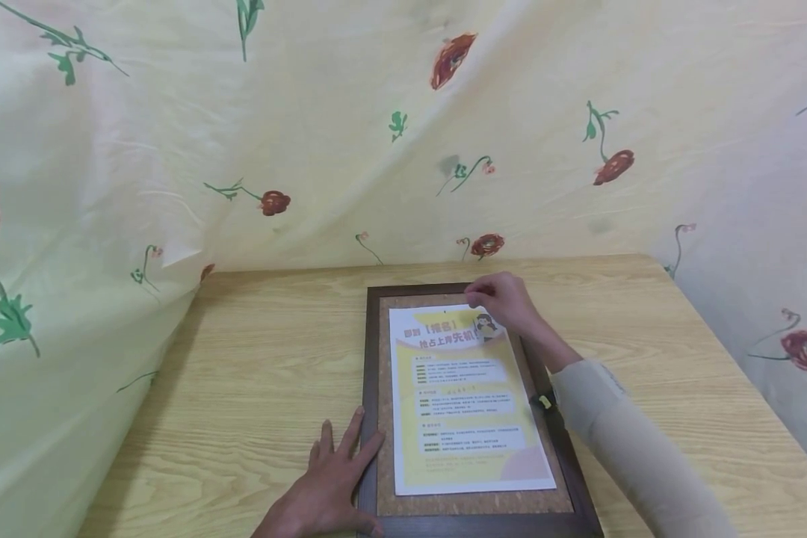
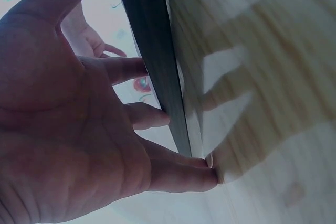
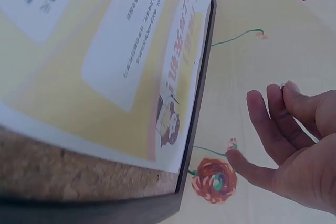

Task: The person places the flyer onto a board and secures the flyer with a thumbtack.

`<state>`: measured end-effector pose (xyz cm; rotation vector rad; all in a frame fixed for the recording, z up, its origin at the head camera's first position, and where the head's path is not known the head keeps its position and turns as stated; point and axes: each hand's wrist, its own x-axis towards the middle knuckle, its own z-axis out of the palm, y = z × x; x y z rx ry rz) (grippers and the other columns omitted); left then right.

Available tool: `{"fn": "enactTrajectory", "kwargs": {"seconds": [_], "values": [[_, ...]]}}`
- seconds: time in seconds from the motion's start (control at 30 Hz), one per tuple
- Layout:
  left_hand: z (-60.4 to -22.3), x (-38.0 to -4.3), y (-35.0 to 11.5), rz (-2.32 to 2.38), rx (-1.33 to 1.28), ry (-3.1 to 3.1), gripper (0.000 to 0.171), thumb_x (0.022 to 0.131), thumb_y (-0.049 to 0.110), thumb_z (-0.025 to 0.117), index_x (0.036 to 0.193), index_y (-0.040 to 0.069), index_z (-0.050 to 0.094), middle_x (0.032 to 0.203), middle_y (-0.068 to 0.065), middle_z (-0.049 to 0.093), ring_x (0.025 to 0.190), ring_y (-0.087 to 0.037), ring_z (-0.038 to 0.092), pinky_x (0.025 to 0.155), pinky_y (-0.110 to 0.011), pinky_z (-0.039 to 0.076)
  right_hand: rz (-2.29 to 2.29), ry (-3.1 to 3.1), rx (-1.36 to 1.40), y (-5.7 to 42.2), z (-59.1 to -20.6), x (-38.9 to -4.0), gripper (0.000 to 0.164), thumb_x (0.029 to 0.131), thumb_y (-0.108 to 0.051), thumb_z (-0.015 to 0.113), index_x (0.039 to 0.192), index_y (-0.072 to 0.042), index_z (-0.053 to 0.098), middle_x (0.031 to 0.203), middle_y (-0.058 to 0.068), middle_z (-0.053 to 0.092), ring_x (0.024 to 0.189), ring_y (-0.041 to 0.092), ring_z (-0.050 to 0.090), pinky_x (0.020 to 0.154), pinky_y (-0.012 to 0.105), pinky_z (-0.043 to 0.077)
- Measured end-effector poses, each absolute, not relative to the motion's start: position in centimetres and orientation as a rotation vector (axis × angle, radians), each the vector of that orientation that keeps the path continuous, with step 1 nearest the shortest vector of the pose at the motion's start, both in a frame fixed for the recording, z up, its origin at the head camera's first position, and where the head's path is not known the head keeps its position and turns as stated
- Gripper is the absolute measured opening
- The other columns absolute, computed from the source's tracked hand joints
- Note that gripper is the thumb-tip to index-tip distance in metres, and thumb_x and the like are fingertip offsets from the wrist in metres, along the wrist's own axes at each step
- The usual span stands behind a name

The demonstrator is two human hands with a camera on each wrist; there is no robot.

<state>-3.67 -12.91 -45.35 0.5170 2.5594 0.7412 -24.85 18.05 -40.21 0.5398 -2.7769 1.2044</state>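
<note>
A cork board [image 1: 484,504] with a dark wooden frame [image 1: 371,359] lies on the table, a yellow and white printed poster [image 1: 467,407] on its cork. Near the poster's top edge is a tiny dark dot. With fingers spread, my left hand [image 1: 326,482] rests at the frame's lower left side; in the left wrist view its fingertips touch the frame edge and the table. Over the board's top right edge, my right hand [image 1: 501,299] has thumb and index finger pinched together. Between those tips, the right wrist view shows a tiny shiny pin-like thing [image 3: 282,85], mostly hidden.
The wood-grain table [image 1: 276,351] extends on both sides of the board. A pale floral cloth [image 1: 336,134] hangs behind the table and along its sides. A small black and yellow-green item [image 1: 545,401] shows beside the right sleeve [image 1: 632,441].
</note>
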Motion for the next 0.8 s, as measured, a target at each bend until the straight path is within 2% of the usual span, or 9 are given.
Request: {"fn": "enactTrajectory", "kwargs": {"seconds": [0.2, 0.37, 0.53, 0.6, 0.7, 0.8], "values": [[-45.4, -3.8, -12.8, 0.721, 0.517, 2.555, 0.123, 0.052, 0.061, 0.090, 0.153, 0.014, 0.037, 0.161, -0.025, 0.011, 0.128, -0.075, 0.005, 0.098, -0.080, 0.021, 1.213, -2.799, 0.515, 17.4, -40.7, -25.4, 0.010, 0.092, 0.003, 0.065, 0.098, 0.006, 0.073, 0.086, 0.012, 0.071, 0.077, 0.027, 0.068, 0.067, 0.041, 0.055], [-45.5, -3.8, -12.8, 0.713, 0.519, 2.558, 0.123, 0.053, 0.061, 0.089, 0.153, 0.014, 0.037, 0.160, -0.026, 0.011, 0.128, -0.075, 0.005, 0.097, -0.081, 0.021, 1.210, -2.860, 0.455, 16.9, -41.3, -26.0, 0.013, 0.094, -0.001, 0.065, 0.102, 0.006, 0.072, 0.095, 0.016, 0.071, 0.083, 0.029, 0.067, 0.073, 0.038, 0.054], [-45.5, -3.7, -12.8, 0.705, 0.520, 2.562, 0.123, 0.053, 0.061, 0.089, 0.154, 0.014, 0.036, 0.161, -0.025, 0.010, 0.128, -0.074, 0.005, 0.098, -0.080, 0.021, 1.203, -2.917, 0.404, 16.3, -41.9, -26.2, 0.015, 0.095, -0.002, 0.063, 0.105, 0.005, 0.071, 0.096, 0.016, 0.070, 0.084, 0.028, 0.065, 0.076, 0.038, 0.052], [-45.5, -3.7, -12.8, 0.705, 0.516, 2.563, 0.123, 0.053, 0.060, 0.089, 0.154, 0.015, 0.036, 0.161, -0.024, 0.009, 0.129, -0.074, 0.005, 0.098, -0.080, 0.021, 1.187, -2.939, 0.371, 16.1, -42.2, -26.3, 0.014, 0.095, -0.004, 0.064, 0.104, 0.002, 0.072, 0.095, 0.014, 0.070, 0.084, 0.026, 0.063, 0.081, 0.041, 0.049], [-45.5, -3.7, -12.8, 0.710, 0.507, 2.558, 0.124, 0.052, 0.060, 0.090, 0.154, 0.016, 0.035, 0.162, -0.024, 0.009, 0.129, -0.073, 0.004, 0.098, -0.081, 0.021, 1.145, -2.968, 0.326, 15.8, -42.4, -26.4, 0.014, 0.096, -0.009, 0.064, 0.103, -0.001, 0.073, 0.095, 0.011, 0.070, 0.085, 0.026, 0.062, 0.091, 0.052, 0.041], [-45.5, -3.8, -12.8, 0.712, 0.501, 2.554, 0.124, 0.052, 0.061, 0.089, 0.154, 0.017, 0.035, 0.162, -0.023, 0.008, 0.130, -0.073, 0.003, 0.098, -0.080, 0.020, 1.100, -3.001, 0.288, 15.5, -42.6, -26.5, 0.014, 0.096, -0.013, 0.065, 0.103, -0.005, 0.074, 0.098, 0.010, 0.071, 0.088, 0.026, 0.062, 0.095, 0.058, 0.035]]}}
